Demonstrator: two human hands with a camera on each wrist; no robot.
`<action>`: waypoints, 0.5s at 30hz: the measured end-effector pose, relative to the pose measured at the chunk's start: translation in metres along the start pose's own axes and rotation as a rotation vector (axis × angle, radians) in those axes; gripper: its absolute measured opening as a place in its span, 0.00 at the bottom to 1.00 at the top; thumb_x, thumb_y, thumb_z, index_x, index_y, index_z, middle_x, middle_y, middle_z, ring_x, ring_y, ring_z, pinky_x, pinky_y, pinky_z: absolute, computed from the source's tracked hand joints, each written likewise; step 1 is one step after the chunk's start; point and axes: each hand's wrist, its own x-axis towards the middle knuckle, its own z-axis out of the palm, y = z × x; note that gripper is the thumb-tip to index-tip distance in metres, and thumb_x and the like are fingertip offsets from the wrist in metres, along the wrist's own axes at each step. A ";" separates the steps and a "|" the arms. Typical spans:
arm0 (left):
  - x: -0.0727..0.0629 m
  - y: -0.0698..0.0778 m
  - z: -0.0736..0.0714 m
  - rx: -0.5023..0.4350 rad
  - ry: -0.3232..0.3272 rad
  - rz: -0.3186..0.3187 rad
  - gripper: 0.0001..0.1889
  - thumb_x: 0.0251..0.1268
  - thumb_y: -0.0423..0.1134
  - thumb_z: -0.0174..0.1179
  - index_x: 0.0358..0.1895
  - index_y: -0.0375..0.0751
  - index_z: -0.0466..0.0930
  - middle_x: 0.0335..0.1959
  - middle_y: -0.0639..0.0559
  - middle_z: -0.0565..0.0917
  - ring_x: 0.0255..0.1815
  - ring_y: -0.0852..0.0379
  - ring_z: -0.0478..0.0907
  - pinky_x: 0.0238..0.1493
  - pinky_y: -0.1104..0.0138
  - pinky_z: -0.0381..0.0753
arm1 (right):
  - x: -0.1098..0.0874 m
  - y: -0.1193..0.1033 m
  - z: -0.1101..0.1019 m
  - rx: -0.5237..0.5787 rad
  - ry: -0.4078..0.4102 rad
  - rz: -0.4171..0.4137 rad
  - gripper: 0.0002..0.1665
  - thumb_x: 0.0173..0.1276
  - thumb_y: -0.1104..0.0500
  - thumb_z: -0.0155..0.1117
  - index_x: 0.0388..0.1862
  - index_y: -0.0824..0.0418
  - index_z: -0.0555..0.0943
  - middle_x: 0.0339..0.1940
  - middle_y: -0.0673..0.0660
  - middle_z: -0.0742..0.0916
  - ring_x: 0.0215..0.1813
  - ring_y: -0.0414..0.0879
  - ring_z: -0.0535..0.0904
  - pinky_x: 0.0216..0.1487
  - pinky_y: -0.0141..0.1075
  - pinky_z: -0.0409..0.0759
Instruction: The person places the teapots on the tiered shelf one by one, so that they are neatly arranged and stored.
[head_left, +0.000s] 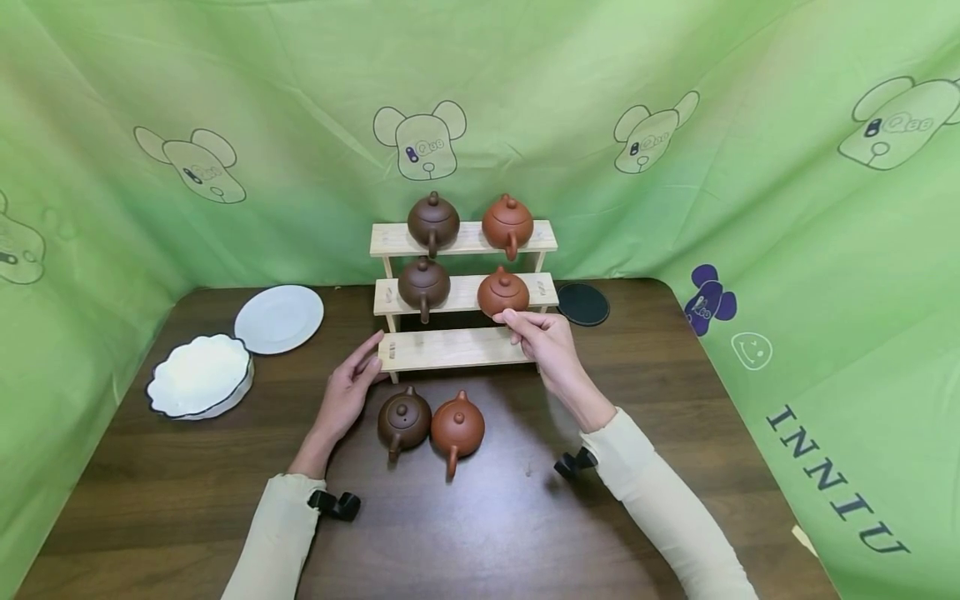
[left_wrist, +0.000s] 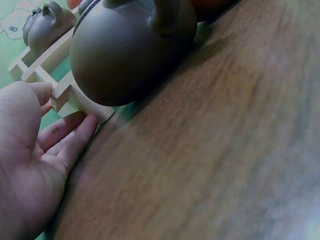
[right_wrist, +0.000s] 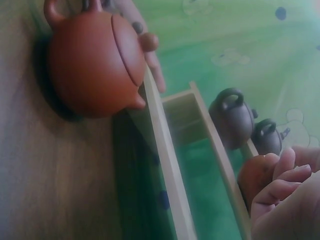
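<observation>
A three-tier wooden stand [head_left: 457, 348] holds teapots on its top and middle shelves. My right hand [head_left: 551, 346] pinches the handle side of a reddish-brown teapot [head_left: 503, 292] on the middle shelf; the fingers hide the handle. At the left end of the bottom shelf is my left hand [head_left: 348, 387], its fingertips [left_wrist: 90, 122] touching the shelf's end with fingers fairly straight. On the table before the stand, a dark brown teapot [head_left: 403, 421] and a reddish-brown teapot [head_left: 457, 427] sit side by side, handles toward me.
Another dark brown teapot [head_left: 423, 285] shares the middle shelf. Above are a dark brown teapot [head_left: 433, 222] and a reddish one [head_left: 507, 223]. A white plate [head_left: 279, 320] and a scalloped white bowl [head_left: 200, 379] stand at left. A black round mat [head_left: 583, 304] lies right of the stand.
</observation>
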 end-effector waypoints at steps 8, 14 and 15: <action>0.004 -0.008 -0.003 -0.016 -0.003 -0.017 0.26 0.91 0.40 0.57 0.85 0.42 0.71 0.78 0.39 0.78 0.55 0.70 0.88 0.61 0.74 0.87 | 0.012 0.000 0.003 -0.013 0.037 -0.025 0.13 0.81 0.59 0.73 0.45 0.69 0.95 0.22 0.47 0.85 0.22 0.34 0.67 0.21 0.24 0.55; 0.000 0.002 0.000 -0.010 -0.003 0.002 0.27 0.92 0.39 0.55 0.85 0.36 0.69 0.79 0.33 0.76 0.54 0.72 0.87 0.60 0.75 0.87 | 0.019 -0.001 0.006 -0.033 0.046 -0.026 0.14 0.81 0.60 0.73 0.49 0.73 0.93 0.26 0.48 0.88 0.22 0.33 0.67 0.21 0.24 0.55; 0.001 -0.001 -0.001 -0.010 -0.007 0.014 0.27 0.92 0.40 0.56 0.85 0.36 0.69 0.79 0.33 0.75 0.55 0.71 0.87 0.60 0.75 0.87 | 0.020 0.000 0.006 -0.032 0.047 -0.027 0.15 0.81 0.60 0.73 0.49 0.74 0.93 0.26 0.48 0.88 0.22 0.33 0.67 0.21 0.24 0.55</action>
